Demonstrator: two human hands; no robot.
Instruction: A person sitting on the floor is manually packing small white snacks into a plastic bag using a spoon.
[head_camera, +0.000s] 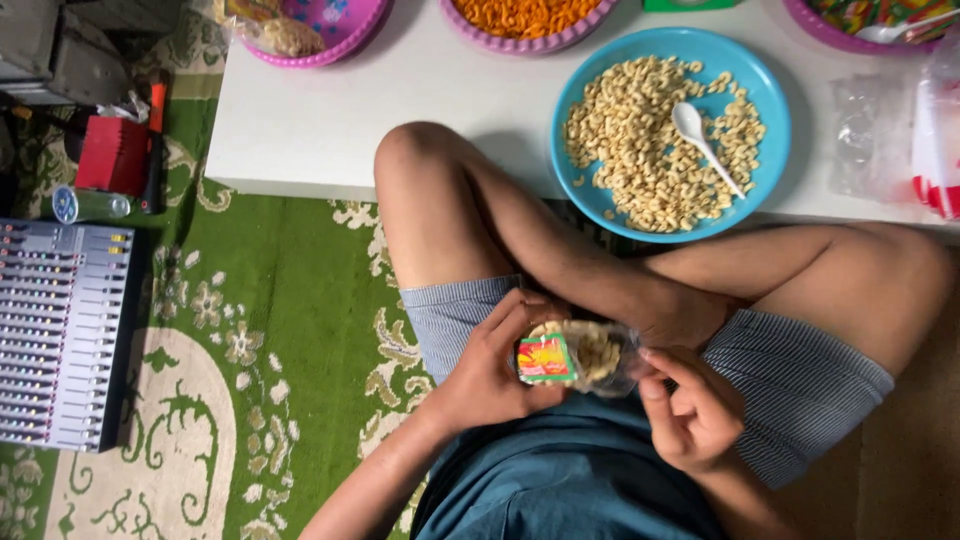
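Note:
I sit cross-legged on the floor. My left hand (492, 368) grips a small clear plastic bag (588, 356) of pale puffed snacks, held over my lap, with a small red, yellow and green packet (545, 359) pressed against its side. My right hand (690, 408) pinches the bag's right edge with thumb and fingers. Ahead on the low white table (330, 130) stands a blue plate (768, 110) heaped with the same pale snacks and a white plastic spoon (702, 140) lying on them.
Pink bowls (345, 35) of snacks line the table's far side, one with orange pieces (525, 15). Clear bags (870, 135) lie at the table's right. On the green patterned rug (280, 300) at left sit a grey audio mixer (60, 335) and a red box (112, 153).

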